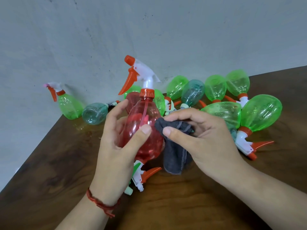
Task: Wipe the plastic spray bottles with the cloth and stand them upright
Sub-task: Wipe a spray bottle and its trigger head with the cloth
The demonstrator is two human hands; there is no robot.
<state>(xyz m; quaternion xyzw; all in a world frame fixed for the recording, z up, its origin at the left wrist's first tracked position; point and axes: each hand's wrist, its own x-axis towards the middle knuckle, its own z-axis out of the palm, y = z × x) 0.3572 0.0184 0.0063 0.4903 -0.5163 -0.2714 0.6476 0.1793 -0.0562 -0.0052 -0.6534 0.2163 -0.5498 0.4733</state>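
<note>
One upright bottle (70,105): clear green with an orange trigger, it is standing at the far left of the table (49,163), close to the wall.
teal bottle (93,113): it is lying on its side just right of the upright bottle, its base facing the camera.
left hand (116,146): it is gripping the red bottle (144,130), fingers curling round the far side and the thumb pressing on the front; a red thread (99,201) is circling the wrist.
red bottle: translucent red with an orange collar and a white spray head whose orange trigger and nozzle are pointing left; it is being held upright above the middle of the table, in front of the lying bottles.
cloth (176,146): dark grey, bunched at the top and hanging down, it is touching the red bottle's right side.
right hand (204,140): thumb and fingers are pinching the cloth's bunched top.
heap of bottles (260,113): mostly green, they are lying on their sides behind and to the right, several touching.
</note>
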